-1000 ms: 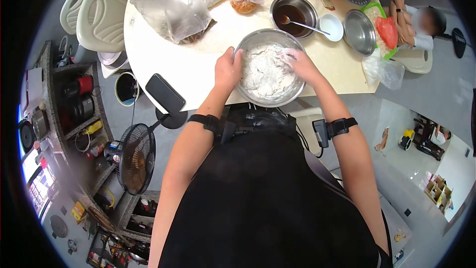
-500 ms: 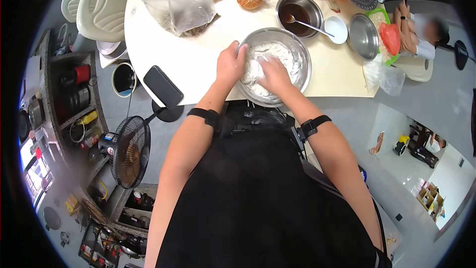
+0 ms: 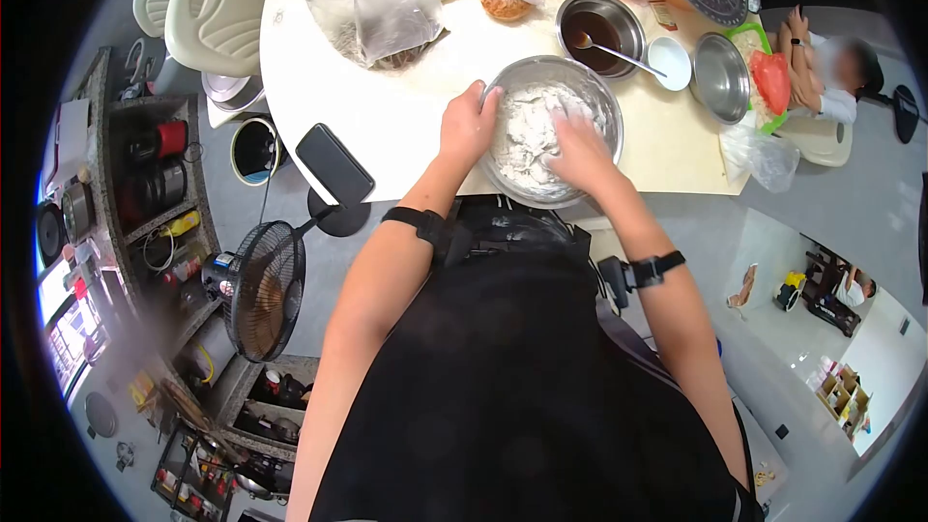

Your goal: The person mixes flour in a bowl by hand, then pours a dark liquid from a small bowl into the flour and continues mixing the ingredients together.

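Note:
A metal mixing bowl (image 3: 611,104) near the table's front edge holds a lumpy white flour dough (image 3: 527,140). My left hand (image 3: 469,126) grips the bowl's left rim, thumb at the inner side and fingers outside. Inside the bowl, at the right of the dough, is my right hand (image 3: 585,157). Its fingers touch the dough; they are whitened and blurred, so how far they are closed does not show. Beyond the bowl stands a steel pot (image 3: 633,29) of dark brown liquid, with a spoon (image 3: 623,56) leaning in it. A small white bowl (image 3: 670,64) sits beside the pot.
An empty steel bowl (image 3: 720,77) and a green-rimmed tray (image 3: 773,123) are at the right. Plastic bags (image 3: 396,10) lie at the back left, and a black phone (image 3: 333,164) at the left edge. A fan (image 3: 266,290) stands left; a person (image 3: 831,77) sits right.
My right hand has drawn back toward the bowl's right side, uncovering more dough, which looks more clumped. My left hand keeps its hold on the rim. The whole view has shifted slightly.

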Motion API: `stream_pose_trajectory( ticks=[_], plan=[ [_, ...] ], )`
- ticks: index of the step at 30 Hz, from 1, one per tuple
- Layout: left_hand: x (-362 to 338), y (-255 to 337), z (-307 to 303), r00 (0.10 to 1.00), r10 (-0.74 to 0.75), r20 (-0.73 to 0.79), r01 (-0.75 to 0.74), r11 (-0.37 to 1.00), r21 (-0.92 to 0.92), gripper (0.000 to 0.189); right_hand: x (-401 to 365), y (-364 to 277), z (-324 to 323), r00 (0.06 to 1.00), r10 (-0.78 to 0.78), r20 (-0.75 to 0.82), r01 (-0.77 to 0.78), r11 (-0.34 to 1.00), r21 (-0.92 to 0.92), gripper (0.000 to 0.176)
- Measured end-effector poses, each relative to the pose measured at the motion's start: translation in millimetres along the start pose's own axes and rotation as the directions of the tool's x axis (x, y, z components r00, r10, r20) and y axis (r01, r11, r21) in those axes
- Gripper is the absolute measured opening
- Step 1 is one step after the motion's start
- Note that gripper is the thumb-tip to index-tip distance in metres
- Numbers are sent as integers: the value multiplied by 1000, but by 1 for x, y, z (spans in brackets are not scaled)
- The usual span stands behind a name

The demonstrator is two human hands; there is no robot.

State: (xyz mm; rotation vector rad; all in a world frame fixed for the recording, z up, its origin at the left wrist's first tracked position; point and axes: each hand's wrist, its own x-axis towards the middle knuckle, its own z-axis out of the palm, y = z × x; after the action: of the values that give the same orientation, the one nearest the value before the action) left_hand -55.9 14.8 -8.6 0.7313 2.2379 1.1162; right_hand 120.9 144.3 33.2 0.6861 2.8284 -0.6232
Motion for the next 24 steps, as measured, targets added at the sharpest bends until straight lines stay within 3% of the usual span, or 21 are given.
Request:
stream_pose_trajectory(
  ticks=[3,5,8,11,12,15,16,20,24],
  plan=[
    [0,0,2,1000,-1,-24,1,1000,-23,39,-14,6,-17,978,-115,172,121,992,-23,62],
    [1,0,3,1000,-2,-2,2,1000,-17,38,-24,1,-22,923,-115,366,98,993,65,58],
    [0,1,2,1000,-7,24,6,1000,21,38,-34,-16,-19,899,-136,417,89,988,129,55],
    [1,6,3,999,-23,36,22,999,44,38,-41,-24,-7,896,-127,425,105,992,74,59],
    [2,6,4,999,-34,36,32,998,49,38,-41,-17,7,925,-147,351,142,989,39,60],
    [3,1,6,1000,25,6,-25,1000,15,38,-15,5,31,904,-122,410,110,993,52,56],
    [2,1,6,1000,20,11,-20,1000,24,37,-3,1,14,852,-77,517,65,997,42,54],
    [2,5,2,999,49,-4,-49,998,49,38,-3,-1,27,941,-86,326,115,991,-70,46],
    [-3,-2,6,999,40,-16,-39,996,84,40,-5,-14,-14,905,-47,424,69,997,-38,39]
  ],
)
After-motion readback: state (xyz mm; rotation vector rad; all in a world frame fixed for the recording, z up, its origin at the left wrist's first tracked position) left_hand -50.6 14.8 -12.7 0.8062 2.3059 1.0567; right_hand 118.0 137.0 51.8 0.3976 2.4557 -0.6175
